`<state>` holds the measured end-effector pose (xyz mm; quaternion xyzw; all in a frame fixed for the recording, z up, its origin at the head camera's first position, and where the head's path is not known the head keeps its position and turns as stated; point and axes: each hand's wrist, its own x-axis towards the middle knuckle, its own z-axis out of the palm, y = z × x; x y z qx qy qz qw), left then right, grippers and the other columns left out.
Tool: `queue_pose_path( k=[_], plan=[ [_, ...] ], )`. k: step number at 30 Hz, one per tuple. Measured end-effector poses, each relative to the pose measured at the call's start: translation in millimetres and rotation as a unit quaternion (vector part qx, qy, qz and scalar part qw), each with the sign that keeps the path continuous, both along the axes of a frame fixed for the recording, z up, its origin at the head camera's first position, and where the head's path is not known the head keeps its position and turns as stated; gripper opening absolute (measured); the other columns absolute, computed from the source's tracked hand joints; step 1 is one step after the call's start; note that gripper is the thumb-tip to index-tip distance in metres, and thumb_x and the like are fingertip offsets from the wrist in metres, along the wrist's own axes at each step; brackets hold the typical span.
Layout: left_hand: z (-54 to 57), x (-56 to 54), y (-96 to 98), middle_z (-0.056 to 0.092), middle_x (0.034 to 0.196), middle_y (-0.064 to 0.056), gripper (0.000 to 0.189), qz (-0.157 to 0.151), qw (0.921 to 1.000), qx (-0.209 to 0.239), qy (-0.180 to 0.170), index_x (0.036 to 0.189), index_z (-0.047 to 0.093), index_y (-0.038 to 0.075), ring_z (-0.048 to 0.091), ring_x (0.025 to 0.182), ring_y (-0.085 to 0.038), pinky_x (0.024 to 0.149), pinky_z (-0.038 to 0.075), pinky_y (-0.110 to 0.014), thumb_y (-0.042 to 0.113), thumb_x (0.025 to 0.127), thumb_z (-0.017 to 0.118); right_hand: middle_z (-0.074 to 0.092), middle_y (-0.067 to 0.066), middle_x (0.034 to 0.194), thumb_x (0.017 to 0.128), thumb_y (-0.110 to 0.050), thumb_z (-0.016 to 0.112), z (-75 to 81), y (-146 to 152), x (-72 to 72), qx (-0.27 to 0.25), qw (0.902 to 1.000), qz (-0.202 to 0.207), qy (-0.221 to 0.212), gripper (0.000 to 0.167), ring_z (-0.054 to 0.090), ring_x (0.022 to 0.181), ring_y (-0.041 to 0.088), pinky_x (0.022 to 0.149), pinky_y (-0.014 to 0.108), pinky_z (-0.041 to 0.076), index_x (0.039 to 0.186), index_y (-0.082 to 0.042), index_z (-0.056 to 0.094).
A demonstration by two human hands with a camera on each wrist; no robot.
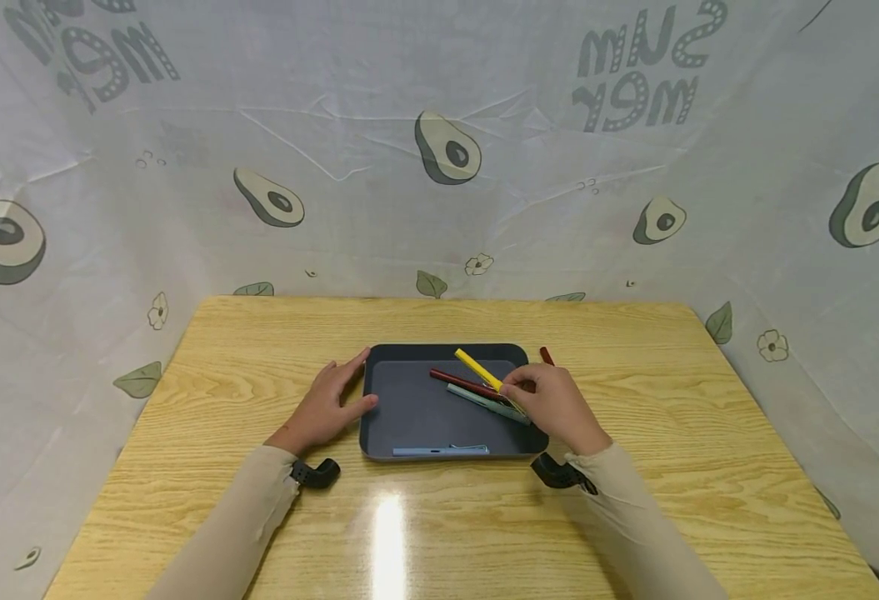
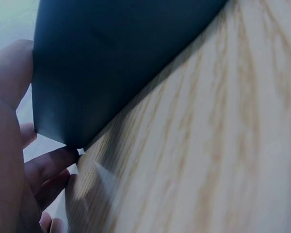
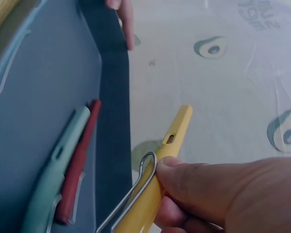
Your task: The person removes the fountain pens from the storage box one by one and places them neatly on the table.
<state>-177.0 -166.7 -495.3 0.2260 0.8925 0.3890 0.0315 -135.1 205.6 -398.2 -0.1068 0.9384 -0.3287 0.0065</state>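
Note:
My right hand (image 1: 556, 407) pinches a yellow pen (image 1: 476, 367) with a metal clip between thumb and fingers, over the right part of a dark grey tray (image 1: 409, 408). In the right wrist view the thumb presses on the yellow pen (image 3: 177, 131) beside its clip. Under it in the tray lie a dark red pen (image 1: 454, 379) and a mint green pen (image 1: 476, 400), side by side and slanted. A light blue pen (image 1: 424, 452) lies along the near wall. My left hand (image 1: 325, 410) rests at the tray's left side, fingers extended, fingertips at the far left corner and thumb at the rim.
Another dark red stick-like piece (image 1: 546, 356) shows just beyond my right hand, outside the tray, partly hidden. The wooden table (image 1: 259, 333) ends at a white curtain (image 1: 349, 233) printed with avocados. Black bands (image 1: 315, 473) sit on both wrists.

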Motion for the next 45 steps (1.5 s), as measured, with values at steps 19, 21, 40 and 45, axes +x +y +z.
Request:
queue_pose_path(
  k=[19,21,40,45],
  plan=[
    [-1.7,-1.2,0.0,0.037,0.165,-0.011,0.083,-0.003,1.0,-0.001,0.007,0.167,0.021,0.024,0.03,0.154,-0.034,0.127,0.008,-0.059,0.046,0.101,0.066,0.074,0.017,0.096,0.102,-0.02,0.069,-3.9,76,-14.7,0.016,0.9917,-0.127,0.012,0.023,0.058,0.07,0.022,0.056,0.033,0.044,0.109,0.0,0.077],
    [-2.1,-1.5,-0.2,0.036,0.165,-0.011,0.083,-0.003,1.0,-0.001,0.008,0.167,0.021,0.023,0.029,0.154,-0.034,0.127,0.008,-0.059,0.045,0.1,0.066,0.074,0.018,0.094,0.102,-0.02,0.069,-8.2,82,-15.8,0.018,0.9905,-0.136,0.01,0.024,0.057,0.067,0.021,0.055,0.033,0.044,0.109,0.001,0.077],
    [-8.1,-4.7,0.1,0.054,0.152,-0.016,0.083,-0.003,0.999,0.041,0.015,0.165,0.025,0.014,0.046,0.144,-0.033,0.126,0.011,-0.058,0.04,0.1,0.069,0.073,0.017,0.088,0.102,-0.021,0.069,-36.5,110,-18.4,0.029,0.982,-0.182,-0.041,0.028,0.054,0.061,0.019,0.051,0.03,0.044,0.106,0.006,0.077],
    [-4.6,-3.2,0.3,0.055,0.15,-0.014,0.076,-0.007,0.9986,0.052,0.011,0.162,0.032,0.016,0.048,0.143,-0.03,0.128,0.009,-0.055,0.038,0.1,0.069,0.072,0.014,0.083,0.101,-0.021,0.068,-39.7,111,-19.4,0.03,0.9811,-0.184,-0.052,0.026,0.051,0.059,0.02,0.049,0.03,0.041,0.102,0.004,0.078]
  ],
)
